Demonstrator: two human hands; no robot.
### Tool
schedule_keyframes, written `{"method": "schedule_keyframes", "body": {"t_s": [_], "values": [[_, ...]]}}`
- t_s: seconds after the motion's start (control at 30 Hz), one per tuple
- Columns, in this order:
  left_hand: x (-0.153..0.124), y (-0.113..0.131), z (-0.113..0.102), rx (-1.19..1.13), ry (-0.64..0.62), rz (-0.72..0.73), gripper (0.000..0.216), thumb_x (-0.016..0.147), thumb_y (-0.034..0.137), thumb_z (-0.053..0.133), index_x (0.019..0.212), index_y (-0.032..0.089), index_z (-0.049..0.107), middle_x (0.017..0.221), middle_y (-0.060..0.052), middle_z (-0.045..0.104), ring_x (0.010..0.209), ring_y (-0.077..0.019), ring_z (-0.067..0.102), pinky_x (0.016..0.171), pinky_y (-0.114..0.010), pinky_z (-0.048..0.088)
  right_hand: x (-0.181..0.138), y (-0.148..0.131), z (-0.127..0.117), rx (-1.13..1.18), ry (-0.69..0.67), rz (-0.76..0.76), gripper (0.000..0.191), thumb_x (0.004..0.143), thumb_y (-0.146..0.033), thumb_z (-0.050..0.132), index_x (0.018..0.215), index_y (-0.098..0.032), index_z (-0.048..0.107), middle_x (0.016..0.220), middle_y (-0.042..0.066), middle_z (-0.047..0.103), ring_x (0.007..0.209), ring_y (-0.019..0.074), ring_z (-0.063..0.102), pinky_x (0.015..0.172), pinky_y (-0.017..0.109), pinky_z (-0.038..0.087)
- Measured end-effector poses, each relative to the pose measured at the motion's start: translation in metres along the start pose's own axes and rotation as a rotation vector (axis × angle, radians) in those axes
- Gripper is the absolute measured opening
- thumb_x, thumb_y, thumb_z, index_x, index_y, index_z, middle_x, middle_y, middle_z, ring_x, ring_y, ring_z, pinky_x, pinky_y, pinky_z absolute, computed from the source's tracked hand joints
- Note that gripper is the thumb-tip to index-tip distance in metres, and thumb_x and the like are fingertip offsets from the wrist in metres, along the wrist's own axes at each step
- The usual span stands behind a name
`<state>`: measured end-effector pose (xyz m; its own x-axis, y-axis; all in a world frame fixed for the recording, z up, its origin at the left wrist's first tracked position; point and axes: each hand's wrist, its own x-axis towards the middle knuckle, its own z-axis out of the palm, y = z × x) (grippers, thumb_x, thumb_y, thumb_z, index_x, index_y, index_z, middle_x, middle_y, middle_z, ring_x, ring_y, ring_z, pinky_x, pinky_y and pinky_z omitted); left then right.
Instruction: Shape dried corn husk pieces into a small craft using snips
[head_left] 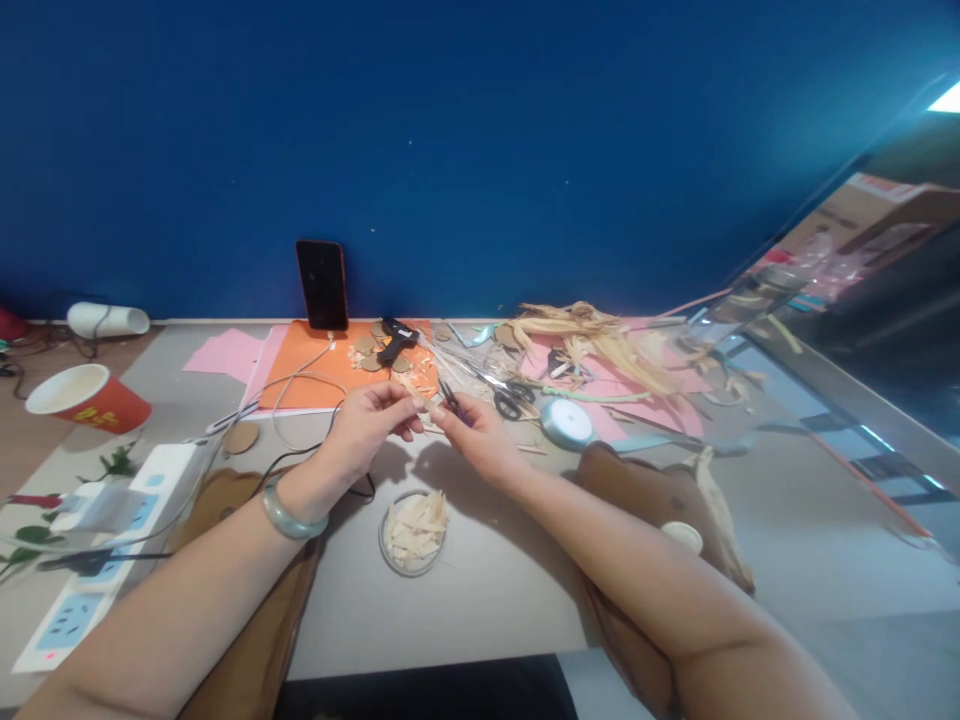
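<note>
Fingertip to fingertip, my two hands meet above the grey table. My left hand (pixel 381 415) is closed, pinching a small pale piece (pixel 417 396) that is partly hidden by the fingers. In my closed right hand (pixel 484 435) is what looks like a pair of dark tweezers (pixel 451 398), with thin prongs pointing up and away from me. The right fingertips almost touch the pale piece; whether they also grip it I cannot tell. Just below the hands stands a small round dish (pixel 383 545) filled with cut pale husk-like strips (pixel 417 528).
Behind the hands lie a black glue gun (pixel 397 342) on orange paper (pixel 292 375), scissors (pixel 514 398), a ribbon roll (pixel 568 423) and dried husks (pixel 577 330). A phone (pixel 322 285) leans on the blue wall. Leftward are a paper cup (pixel 112 402), power strip (pixel 71 620) and cables.
</note>
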<state>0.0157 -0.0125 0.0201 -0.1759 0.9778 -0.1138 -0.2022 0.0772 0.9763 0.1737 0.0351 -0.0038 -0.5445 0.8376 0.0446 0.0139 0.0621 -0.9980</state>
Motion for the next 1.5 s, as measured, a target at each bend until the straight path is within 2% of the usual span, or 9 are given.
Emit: {"method": "schedule_keyframes", "body": {"t_s": [0.17, 0.6, 0.8, 1.1, 1.5], "values": [[0.001, -0.001, -0.002, -0.039, -0.001, 0.005, 0.028, 0.065, 0.034, 0.08, 0.066, 0.014, 0.061, 0.055, -0.001, 0.064, 0.051, -0.01, 0.059, 0.05, -0.02, 0.046, 0.0, 0.005, 0.001, 0.025, -0.061, 0.069, 0.056, 0.089, -0.066, 0.037, 0.076, -0.016, 0.058, 0.046, -0.007, 0.036, 0.042, 0.008, 0.029, 0.043, 0.024, 0.023], [0.001, -0.004, -0.002, -0.055, -0.046, 0.013, 0.031, 0.065, 0.036, 0.08, 0.069, 0.015, 0.057, 0.056, 0.001, 0.064, 0.05, -0.0101, 0.06, 0.049, -0.02, 0.045, 0.0, 0.003, 0.004, 0.046, -0.039, 0.113, 0.054, 0.086, -0.068, 0.042, 0.071, -0.017, 0.054, 0.045, -0.007, 0.033, 0.041, 0.0075, 0.026, 0.041, 0.023, 0.019], [0.002, -0.006, -0.002, -0.046, -0.048, 0.03, 0.028, 0.068, 0.035, 0.078, 0.069, 0.016, 0.057, 0.053, 0.001, 0.063, 0.05, -0.0104, 0.06, 0.049, -0.02, 0.045, -0.001, 0.001, 0.005, 0.037, -0.082, 0.103, 0.055, 0.086, -0.067, 0.041, 0.069, -0.017, 0.054, 0.045, -0.007, 0.035, 0.041, 0.0075, 0.028, 0.042, 0.023, 0.019], [0.001, -0.008, -0.001, -0.006, -0.03, 0.023, 0.027, 0.068, 0.035, 0.077, 0.068, 0.015, 0.059, 0.052, 0.0, 0.064, 0.048, -0.0095, 0.058, 0.048, -0.019, 0.046, 0.002, 0.01, 0.004, 0.076, -0.091, 0.085, 0.055, 0.084, -0.069, 0.045, 0.067, -0.017, 0.053, 0.047, -0.007, 0.034, 0.042, 0.0071, 0.026, 0.041, 0.023, 0.018], [0.001, -0.009, -0.001, -0.023, -0.049, 0.01, 0.028, 0.067, 0.035, 0.079, 0.067, 0.014, 0.06, 0.051, 0.0, 0.063, 0.048, -0.0094, 0.058, 0.047, -0.019, 0.045, 0.001, 0.011, 0.002, -0.029, -0.057, 0.065, 0.055, 0.085, -0.067, 0.046, 0.064, -0.017, 0.053, 0.049, -0.005, 0.038, 0.046, 0.0082, 0.031, 0.044, 0.024, 0.021]]}}
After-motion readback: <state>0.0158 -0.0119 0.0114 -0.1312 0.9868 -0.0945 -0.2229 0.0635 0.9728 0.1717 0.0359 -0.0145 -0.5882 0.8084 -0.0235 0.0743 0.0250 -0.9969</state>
